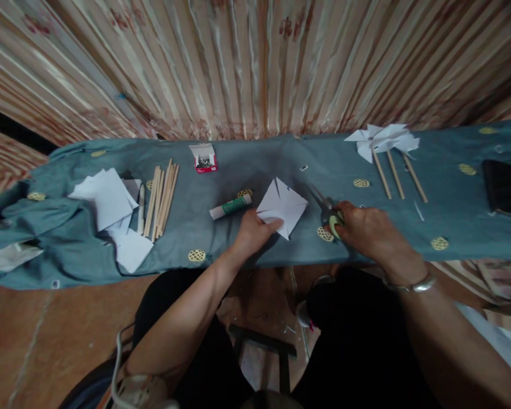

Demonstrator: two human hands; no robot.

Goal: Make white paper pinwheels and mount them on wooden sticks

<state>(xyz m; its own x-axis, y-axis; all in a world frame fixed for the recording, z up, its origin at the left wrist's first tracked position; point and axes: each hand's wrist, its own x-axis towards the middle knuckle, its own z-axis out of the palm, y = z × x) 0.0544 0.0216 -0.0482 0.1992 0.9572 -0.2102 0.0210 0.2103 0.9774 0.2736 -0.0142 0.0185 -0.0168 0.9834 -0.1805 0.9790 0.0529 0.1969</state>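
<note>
My left hand grips the near left edge of a white paper square, thumb on top. Slits run in from the corners of the square towards its middle. To the right, my right hand is closed on a pair of scissors with green handles; their blades point up and left, apart from the paper. A glue stick with a green label lies just left of my left hand. Paper pinwheels on wooden sticks lie at the back right.
Several wooden sticks lie left of the glue stick, beside a pile of white paper squares. A small red box of metal pins stands open at the back. A dark phone-like object lies far right on the blue-green cloth.
</note>
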